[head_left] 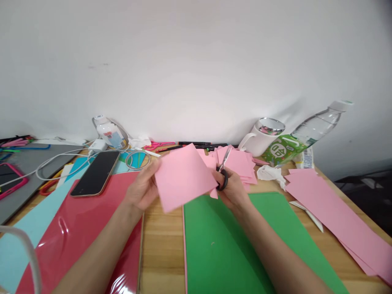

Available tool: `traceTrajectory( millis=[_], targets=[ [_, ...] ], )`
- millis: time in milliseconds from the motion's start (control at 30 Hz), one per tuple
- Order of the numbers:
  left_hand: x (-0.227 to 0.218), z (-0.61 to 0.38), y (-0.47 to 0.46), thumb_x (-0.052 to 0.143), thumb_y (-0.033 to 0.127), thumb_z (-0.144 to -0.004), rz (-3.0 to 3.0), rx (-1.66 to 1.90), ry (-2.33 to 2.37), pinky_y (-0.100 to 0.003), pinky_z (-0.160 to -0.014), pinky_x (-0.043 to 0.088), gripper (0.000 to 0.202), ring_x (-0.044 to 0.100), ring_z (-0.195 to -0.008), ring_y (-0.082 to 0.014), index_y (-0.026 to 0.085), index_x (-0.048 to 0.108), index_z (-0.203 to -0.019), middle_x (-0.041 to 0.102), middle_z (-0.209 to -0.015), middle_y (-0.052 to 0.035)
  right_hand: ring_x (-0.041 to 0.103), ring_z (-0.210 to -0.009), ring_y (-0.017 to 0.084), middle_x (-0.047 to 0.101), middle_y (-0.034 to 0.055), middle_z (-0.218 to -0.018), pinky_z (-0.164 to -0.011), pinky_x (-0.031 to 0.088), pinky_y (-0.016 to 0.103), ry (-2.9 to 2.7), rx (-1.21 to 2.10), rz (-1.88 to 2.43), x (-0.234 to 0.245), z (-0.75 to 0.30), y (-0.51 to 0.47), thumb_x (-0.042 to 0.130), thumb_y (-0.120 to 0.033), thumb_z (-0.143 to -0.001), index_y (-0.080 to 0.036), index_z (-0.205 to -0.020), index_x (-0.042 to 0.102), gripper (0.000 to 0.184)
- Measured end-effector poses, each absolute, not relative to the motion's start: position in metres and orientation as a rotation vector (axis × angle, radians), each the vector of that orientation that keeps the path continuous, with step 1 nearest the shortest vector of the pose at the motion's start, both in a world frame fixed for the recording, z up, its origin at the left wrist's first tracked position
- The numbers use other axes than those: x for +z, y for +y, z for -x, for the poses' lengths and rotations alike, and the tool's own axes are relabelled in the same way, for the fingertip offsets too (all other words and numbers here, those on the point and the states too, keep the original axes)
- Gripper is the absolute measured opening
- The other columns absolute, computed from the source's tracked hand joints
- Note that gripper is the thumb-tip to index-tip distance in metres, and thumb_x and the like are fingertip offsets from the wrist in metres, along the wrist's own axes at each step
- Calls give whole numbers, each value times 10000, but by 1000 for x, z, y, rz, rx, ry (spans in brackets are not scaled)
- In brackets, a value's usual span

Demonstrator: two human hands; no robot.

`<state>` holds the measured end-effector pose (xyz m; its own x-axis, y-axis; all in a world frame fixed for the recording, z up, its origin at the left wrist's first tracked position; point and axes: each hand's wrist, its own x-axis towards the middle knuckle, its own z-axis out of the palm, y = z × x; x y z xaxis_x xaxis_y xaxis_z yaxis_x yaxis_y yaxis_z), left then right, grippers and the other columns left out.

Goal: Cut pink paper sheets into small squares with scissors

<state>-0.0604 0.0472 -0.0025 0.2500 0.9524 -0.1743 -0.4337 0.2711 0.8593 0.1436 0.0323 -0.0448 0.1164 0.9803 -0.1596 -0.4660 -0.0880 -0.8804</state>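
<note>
My left hand (143, 188) pinches the left edge of a pink paper sheet (183, 176) and holds it up over the wooden table (162, 241). My right hand (233, 188) grips black-handled scissors (223, 168), their blades pointing up and away beside the sheet's right edge. Behind the scissors lies a pile of cut pink squares (240, 163). A green sheet (232, 245) lies under my right forearm, and a glossy red sheet (79, 228) under my left one.
A phone (96, 172) lies on the red sheet with a white cable (61, 157) beside it. A white mug (260, 136), a tilted water bottle (318, 124), a green packet (283, 150), crumpled tissue (269, 172), long pink strips (333, 216) and pens (196, 143) crowd the back and right.
</note>
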Motion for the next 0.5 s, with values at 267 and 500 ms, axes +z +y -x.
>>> traceTrajectory(
  millis=[267,500],
  targets=[
    [-6,56,44,549,285,-824,-865,878,759,-403,-782,549,263,638,-953,-243,166,622,-1047,690,-1030,-87,415,-488,78,502,-55,-601,-425,309,195,-780,917,1217,-42,-146,30,770,-347,-543,-189,-890,581,425],
    [-4,76,58,663,173,-723,-876,1029,958,-365,-698,584,222,675,-835,-220,140,672,-942,716,-956,-79,447,-515,74,536,-46,-641,-446,350,188,-866,927,1184,-37,-167,36,792,-293,-509,-193,-867,602,417]
  ],
)
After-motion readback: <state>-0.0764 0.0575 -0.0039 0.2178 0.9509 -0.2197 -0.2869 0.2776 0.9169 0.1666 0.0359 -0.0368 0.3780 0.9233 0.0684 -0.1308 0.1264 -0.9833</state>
